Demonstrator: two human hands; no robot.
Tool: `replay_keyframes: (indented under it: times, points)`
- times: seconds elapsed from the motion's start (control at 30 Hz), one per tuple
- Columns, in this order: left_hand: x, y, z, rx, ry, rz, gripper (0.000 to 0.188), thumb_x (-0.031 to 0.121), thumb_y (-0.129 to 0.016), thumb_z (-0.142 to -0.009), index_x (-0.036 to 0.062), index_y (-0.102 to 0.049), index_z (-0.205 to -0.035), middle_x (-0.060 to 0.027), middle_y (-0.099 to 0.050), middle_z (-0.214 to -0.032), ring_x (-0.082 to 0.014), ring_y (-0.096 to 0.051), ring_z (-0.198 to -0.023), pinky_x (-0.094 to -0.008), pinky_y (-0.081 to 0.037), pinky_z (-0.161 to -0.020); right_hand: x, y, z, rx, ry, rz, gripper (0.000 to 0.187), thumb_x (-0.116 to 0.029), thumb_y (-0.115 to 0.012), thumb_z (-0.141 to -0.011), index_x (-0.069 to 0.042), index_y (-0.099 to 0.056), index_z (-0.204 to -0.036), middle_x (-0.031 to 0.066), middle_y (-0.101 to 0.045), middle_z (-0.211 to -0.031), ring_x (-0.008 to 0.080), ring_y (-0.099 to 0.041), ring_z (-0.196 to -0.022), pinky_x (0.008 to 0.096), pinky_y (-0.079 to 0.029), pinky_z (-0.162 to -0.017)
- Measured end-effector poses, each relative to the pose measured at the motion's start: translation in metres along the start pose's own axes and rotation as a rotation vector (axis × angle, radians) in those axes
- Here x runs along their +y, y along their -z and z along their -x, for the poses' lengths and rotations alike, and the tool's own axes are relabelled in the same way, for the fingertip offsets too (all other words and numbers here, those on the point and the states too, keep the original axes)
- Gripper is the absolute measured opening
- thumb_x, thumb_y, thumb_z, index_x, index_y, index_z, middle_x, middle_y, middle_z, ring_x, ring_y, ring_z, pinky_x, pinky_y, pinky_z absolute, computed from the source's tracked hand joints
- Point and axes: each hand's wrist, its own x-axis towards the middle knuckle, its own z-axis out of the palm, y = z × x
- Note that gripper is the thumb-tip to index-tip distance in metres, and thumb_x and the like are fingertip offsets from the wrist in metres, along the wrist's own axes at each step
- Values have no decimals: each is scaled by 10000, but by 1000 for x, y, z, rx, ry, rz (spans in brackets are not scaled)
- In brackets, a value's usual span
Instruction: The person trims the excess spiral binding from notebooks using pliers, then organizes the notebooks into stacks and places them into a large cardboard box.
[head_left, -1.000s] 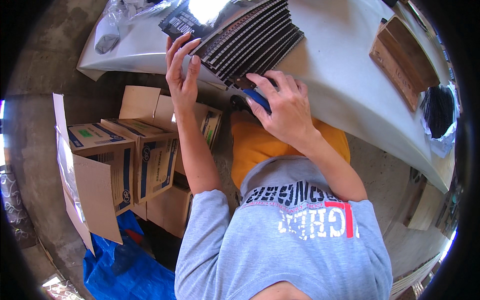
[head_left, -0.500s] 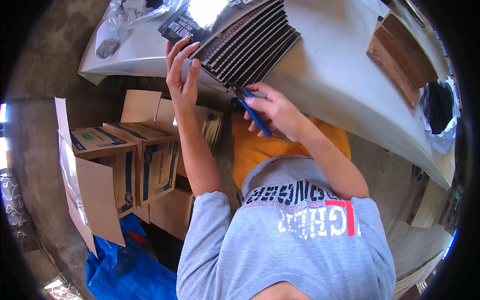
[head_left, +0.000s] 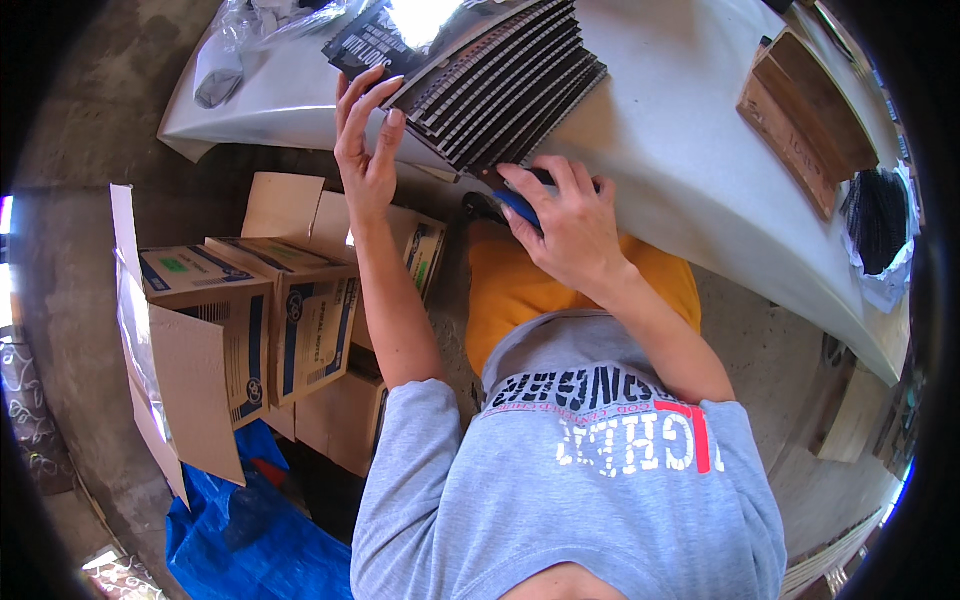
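A fanned stack of dark wire-bound notebooks (head_left: pixel 500 85) lies at the near edge of the white-covered table (head_left: pixel 670 110), its rows of binding loops showing. My left hand (head_left: pixel 368 165) is raised at the stack's left side, fingers spread and fingertips by the top cover's edge. Whether they touch it I cannot tell. In my right hand (head_left: pixel 578 225) is a blue-handled pair of pliers (head_left: pixel 520 208), at the stack's near lower corner. The hand covers most of the tool, and its jaws are hard to make out against the bindings.
On the table's right stand a brown wooden tray (head_left: pixel 800 115) and a bundle of black binding coils (head_left: pixel 875 220) in white plastic. Clear plastic wrap (head_left: pixel 235 55) lies far left. Cardboard boxes (head_left: pixel 310 335) and a blue tarp (head_left: pixel 250 530) sit left below the table.
My right hand has rolled over, back upward, and shifted slightly right, now covering more of the pliers. My left hand stays nearly in place by the stack.
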Motion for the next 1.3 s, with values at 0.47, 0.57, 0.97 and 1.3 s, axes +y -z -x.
replay_keyframes:
  times: [0.47, 0.57, 0.97, 1.3]
  points:
    - [1, -1, 0, -2, 24, 3, 261, 208, -609, -836, 80, -662, -1058, -94, -576, -1182, -258, -398, -1239, -422, -169, -1101, 2, 8, -9, -479, -521, -1032, 340, -292, -596, -830, -171, -562, -1145, 86, -542, -954, 240, -561, -872, 398, -458, -701]
    - [-1, 0, 0, 7, 10, -17, 262, 209, -607, -835, 80, -662, -1057, -95, -576, -1182, -257, -401, -1236, -423, -170, -1101, -2, 14, -10, -564, -694, -1180, 345, -287, -600, -830, -155, -556, -1145, 99, -535, -991, 262, -556, -896, 426, -449, -739]
    - [0, 4, 2, -55, -3, -48, 279, 208, -574, -875, 56, -629, -1103, -95, -533, -1246, -273, -325, -1297, -434, -185, -1082, 4, 0, 12, 66, -1, 24, 383, -279, -641, -779, -205, -570, -1148, 73, -532, -1015, 247, -535, -946, 449, -397, -805]
    - [-4, 2, 1, -20, 9, -3, 282, 204, -611, -842, 64, -643, -1085, -97, -548, -1225, -275, -337, -1288, -423, -175, -1088, 24, 13, -6, -709, -758, -1240, 323, -309, -574, -852, -177, -585, -1146, 109, -567, -983, 290, -604, -857, 400, -487, -709]
